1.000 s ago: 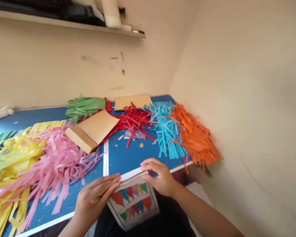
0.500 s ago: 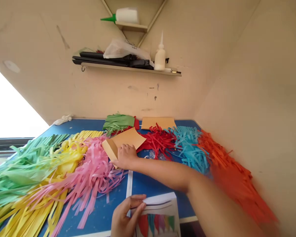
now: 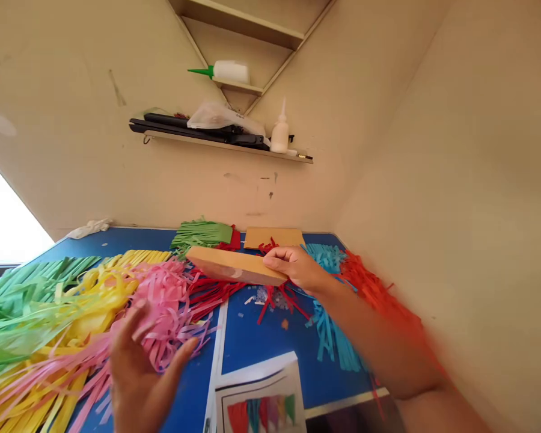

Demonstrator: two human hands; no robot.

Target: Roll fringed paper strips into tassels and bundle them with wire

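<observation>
My right hand [image 3: 293,267] grips the right end of a folded tan paper piece [image 3: 229,263], its thumb on top, and holds it over the middle of the table. Fingers apart, my left hand [image 3: 146,373] hovers over the pink fringed paper [image 3: 162,294] and holds nothing. A printed sheet [image 3: 264,391] with a picture of coloured tassels lies at the table's near edge, right of my left hand. Red fringed strips [image 3: 211,294] lie behind and under the tan piece.
On the blue table [image 3: 261,337] lie yellow fringe [image 3: 112,294], mint-green fringe [image 3: 27,313], blue fringe [image 3: 336,337], orange-red fringe [image 3: 369,279], green fringe [image 3: 202,231] and a flat tan sheet [image 3: 275,237]. Above, a wall shelf [image 3: 225,148] carries a glue bottle [image 3: 280,135].
My right hand has lifted the tan paper piece and moved right, now holding its right end. My left hand has let go of the printed sheet, moved left and opened. The view has shifted.
</observation>
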